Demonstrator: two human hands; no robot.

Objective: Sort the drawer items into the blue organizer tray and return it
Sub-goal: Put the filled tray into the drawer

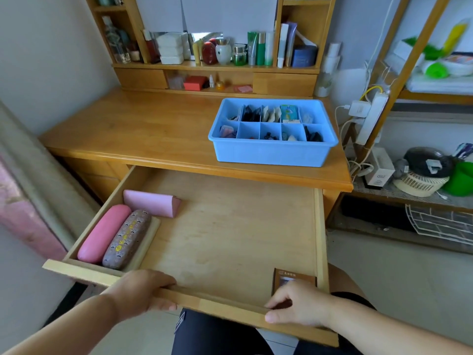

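Both hands, left hand (143, 290) and right hand (297, 304), have fingers curled over the open wooden drawer (230, 307) front at lower frame, probably steadying it for the filled blue plastic organizer tray (271, 152), on the bench upper right.

Head-worn view, forward-down, seemingly close

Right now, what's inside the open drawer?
In the drawer: a pink case, a patterned case, a pink wedge-shaped case and a brown card box, partly hidden behind the right hand.
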